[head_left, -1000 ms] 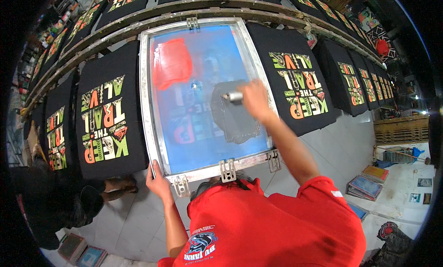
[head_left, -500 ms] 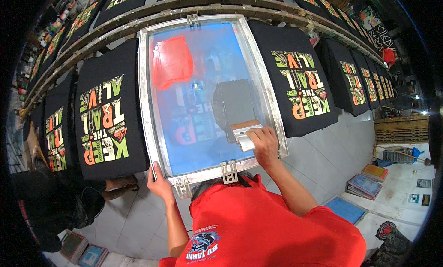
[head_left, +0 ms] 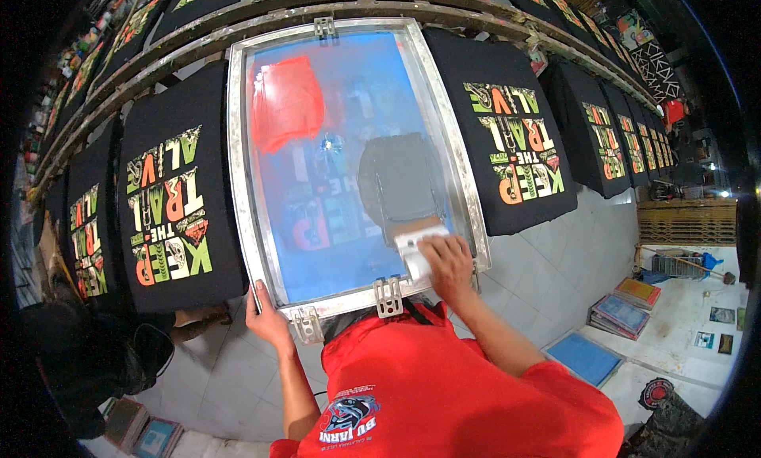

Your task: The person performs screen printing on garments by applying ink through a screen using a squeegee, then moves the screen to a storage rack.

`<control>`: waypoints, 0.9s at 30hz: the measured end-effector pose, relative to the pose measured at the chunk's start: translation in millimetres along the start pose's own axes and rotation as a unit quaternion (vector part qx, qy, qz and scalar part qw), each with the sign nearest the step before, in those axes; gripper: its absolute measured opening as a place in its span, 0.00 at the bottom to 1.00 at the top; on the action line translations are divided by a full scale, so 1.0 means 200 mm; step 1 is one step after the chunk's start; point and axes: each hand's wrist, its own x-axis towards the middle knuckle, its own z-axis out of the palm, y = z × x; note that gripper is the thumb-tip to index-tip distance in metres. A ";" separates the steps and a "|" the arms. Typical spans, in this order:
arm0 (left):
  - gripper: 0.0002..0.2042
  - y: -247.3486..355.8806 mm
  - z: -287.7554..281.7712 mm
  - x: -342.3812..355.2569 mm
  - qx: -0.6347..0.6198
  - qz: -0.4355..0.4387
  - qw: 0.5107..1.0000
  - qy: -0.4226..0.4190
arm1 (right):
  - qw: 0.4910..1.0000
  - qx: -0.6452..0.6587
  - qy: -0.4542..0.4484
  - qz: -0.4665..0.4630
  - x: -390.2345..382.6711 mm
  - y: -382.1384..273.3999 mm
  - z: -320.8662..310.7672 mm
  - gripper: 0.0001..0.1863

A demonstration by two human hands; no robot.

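Observation:
A silver-framed printing screen [head_left: 317, 265] with blue mesh lies over a black shirt, whose colourful lettering shows faintly through it. My right hand [head_left: 450, 269] grips a squeegee [head_left: 415, 253] with a pale handle and a brown blade, low on the screen's right side. Above the blade a dark grey patch [head_left: 394, 173] spreads on the mesh. A red patch [head_left: 287, 105] covers the upper left. My left hand [head_left: 268, 322] holds the frame's near left corner, its fingers partly hidden. Metal hinge clips [head_left: 388, 297] sit on the near rail.
Printed black shirts lie on boards at the left [head_left: 168, 212] and right [head_left: 519, 141], in rows. A wooden rail [head_left: 198, 50] runs behind. Another person's dark clothing [head_left: 87, 347] shows at lower left. Stacked screens [head_left: 620, 314] stand at the right wall.
My right hand has drawn the squeegee a little nearer to me along the mesh. My left hand stays at the frame's corner. The whole view has shifted slightly.

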 end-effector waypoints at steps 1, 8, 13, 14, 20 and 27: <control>0.22 -0.02 -0.01 0.00 0.002 0.004 1.000 0.000 | 1.000 -0.010 0.005 -0.002 0.07 0.03 0.05 0.13; 0.23 -0.05 -0.01 0.03 0.000 0.030 1.000 -0.003 | 0.993 -0.025 -0.109 -0.045 0.97 0.33 0.05 0.15; 0.24 -0.11 0.00 0.07 -0.042 0.024 0.999 -0.010 | 0.988 0.056 -0.140 0.023 1.08 0.28 -0.31 0.18; 0.24 -0.11 0.00 0.06 -0.036 0.030 0.999 -0.010 | 0.984 0.100 -0.125 0.072 1.03 0.29 -0.36 0.18; 0.23 0.06 -0.08 0.01 -0.063 0.007 0.998 -0.027 | 0.798 0.469 0.021 0.378 0.70 0.51 -0.25 0.23; 0.23 0.15 -0.17 0.02 -0.046 0.021 0.999 -0.018 | 0.633 0.639 0.044 0.435 0.63 0.88 -0.02 0.23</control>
